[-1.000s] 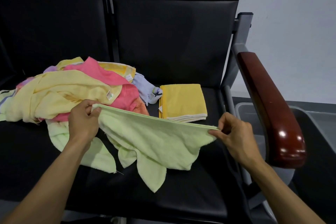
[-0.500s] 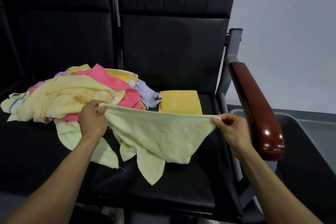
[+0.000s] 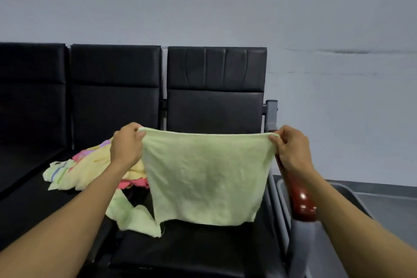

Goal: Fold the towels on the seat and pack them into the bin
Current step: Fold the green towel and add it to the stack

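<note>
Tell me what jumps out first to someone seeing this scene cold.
The pale green towel held up flat in the centre, its top corners pinched by the left hand and right hand. Behind it, left, a heap of towels lies on the black seat; a grey bin sits lower right.

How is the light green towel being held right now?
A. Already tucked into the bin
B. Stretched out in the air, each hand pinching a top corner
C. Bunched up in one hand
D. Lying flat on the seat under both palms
B: the left hand and right hand each pinch a top corner, and the light green towel hangs spread between them above the seat.
</note>
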A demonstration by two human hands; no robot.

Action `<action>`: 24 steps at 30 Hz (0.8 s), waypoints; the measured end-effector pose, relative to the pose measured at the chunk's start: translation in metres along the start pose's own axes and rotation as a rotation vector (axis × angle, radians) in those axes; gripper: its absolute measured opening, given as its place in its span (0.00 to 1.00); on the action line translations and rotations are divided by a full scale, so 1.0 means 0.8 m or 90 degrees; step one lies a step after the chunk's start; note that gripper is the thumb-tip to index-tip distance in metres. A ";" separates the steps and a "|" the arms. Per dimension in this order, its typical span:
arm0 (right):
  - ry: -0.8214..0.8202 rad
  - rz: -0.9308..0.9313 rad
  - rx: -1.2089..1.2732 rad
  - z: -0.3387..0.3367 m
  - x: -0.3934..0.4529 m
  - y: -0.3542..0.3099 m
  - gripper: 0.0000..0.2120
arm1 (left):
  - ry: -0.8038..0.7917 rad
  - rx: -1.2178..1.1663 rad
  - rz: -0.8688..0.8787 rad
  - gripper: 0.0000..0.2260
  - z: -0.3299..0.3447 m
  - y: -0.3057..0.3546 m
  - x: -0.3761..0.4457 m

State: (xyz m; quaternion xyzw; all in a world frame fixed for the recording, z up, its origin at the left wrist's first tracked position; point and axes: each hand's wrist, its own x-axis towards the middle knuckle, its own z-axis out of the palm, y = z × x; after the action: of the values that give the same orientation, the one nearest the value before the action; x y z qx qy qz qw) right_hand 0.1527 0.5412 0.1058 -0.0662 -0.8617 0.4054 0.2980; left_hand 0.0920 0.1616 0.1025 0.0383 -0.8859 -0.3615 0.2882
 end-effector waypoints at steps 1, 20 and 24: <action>-0.014 -0.019 -0.040 -0.005 0.003 -0.006 0.11 | 0.041 -0.025 0.001 0.06 -0.007 0.007 0.002; 0.058 0.005 0.096 -0.033 -0.060 -0.050 0.08 | -0.023 -0.110 0.034 0.06 -0.051 0.026 -0.049; 0.099 0.026 0.114 -0.035 -0.086 -0.059 0.07 | -0.005 -0.116 0.053 0.05 -0.058 0.026 -0.075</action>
State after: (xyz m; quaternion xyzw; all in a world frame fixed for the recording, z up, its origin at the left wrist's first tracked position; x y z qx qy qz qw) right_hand 0.2301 0.5039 0.1226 -0.0881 -0.7948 0.4800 0.3607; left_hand 0.1700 0.1646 0.1141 -0.0264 -0.8510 -0.4287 0.3021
